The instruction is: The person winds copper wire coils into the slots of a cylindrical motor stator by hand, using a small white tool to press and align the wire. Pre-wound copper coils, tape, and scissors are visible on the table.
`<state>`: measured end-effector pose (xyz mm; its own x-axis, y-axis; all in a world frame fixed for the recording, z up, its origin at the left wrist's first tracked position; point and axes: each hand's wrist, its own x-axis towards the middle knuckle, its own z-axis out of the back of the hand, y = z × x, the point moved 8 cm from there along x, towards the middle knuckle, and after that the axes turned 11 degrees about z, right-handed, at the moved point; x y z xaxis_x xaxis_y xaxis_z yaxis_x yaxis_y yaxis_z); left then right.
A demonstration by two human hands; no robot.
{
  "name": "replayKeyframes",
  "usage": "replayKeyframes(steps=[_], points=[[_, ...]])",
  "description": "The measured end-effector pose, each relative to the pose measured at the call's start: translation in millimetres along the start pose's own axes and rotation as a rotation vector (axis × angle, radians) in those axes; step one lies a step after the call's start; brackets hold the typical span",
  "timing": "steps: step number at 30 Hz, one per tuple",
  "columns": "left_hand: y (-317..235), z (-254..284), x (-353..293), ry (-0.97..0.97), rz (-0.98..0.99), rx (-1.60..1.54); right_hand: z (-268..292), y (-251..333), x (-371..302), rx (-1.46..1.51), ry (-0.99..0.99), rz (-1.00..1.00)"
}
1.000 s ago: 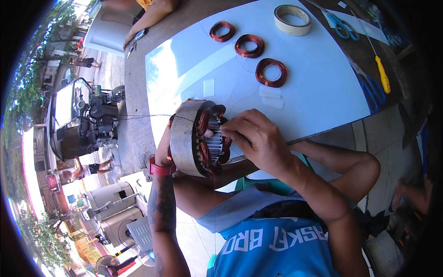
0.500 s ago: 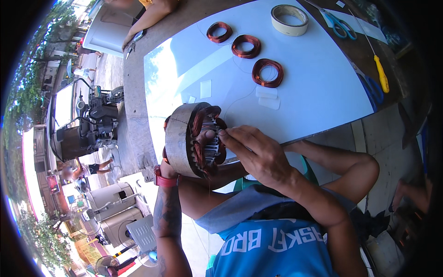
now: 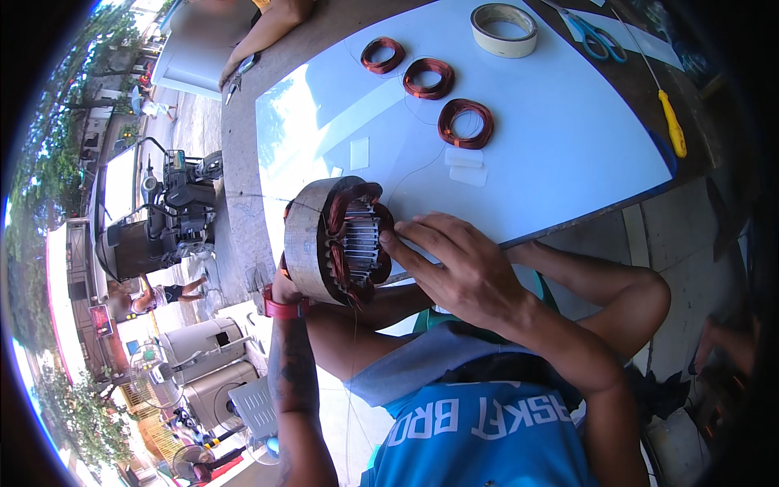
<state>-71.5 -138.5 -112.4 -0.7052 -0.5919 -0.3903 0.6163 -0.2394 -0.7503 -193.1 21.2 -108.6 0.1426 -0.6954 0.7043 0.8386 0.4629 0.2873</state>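
A motor stator (image 3: 312,235), a grey metal ring with red-brown copper windings (image 3: 339,264) around its slotted bore, is held up at the table's near edge. My left hand (image 3: 285,287) grips it from behind and below; most of its fingers are hidden by the ring. At the stator's right side is my right hand (image 3: 471,264), its fingers stretched out and slightly apart. One fingertip appears to touch the winding at the bore's rim. A thin wire hangs below the stator.
Three copper wire coils (image 3: 466,123) lie on the white tabletop (image 3: 552,138), with clear plastic pieces (image 3: 466,166) nearby. Farther off are a tape roll (image 3: 504,31), blue-handled scissors (image 3: 599,39) and a yellow-handled screwdriver (image 3: 672,126). Another person's arm (image 3: 268,36) rests at the far left.
The stator has shifted slightly left and turned a little. A digit seen inside its bore no longer shows. My right fingers have spread a little beside the winding.
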Motion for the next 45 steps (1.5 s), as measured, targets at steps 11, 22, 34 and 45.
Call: replayKeyframes(steps=[11,22,34,45], points=[[-5.3,40.0,35.6,-0.17,-0.153,-0.909,7.1,-66.2,43.1,0.773,-0.597,-0.6],[-16.2,-0.9,43.8,-0.11,-0.087,-1.139,-54.7,-64.5,59.6,0.856,-0.688,-0.596],[-16.4,1.9,37.4,-0.06,-0.035,-1.023,-20.5,-70.8,41.7,0.884,-0.65,-0.646],[4.9,5.8,27.9,-0.242,-0.044,-0.95,5.8,-17.6,1.9,0.217,-0.111,-0.224]])
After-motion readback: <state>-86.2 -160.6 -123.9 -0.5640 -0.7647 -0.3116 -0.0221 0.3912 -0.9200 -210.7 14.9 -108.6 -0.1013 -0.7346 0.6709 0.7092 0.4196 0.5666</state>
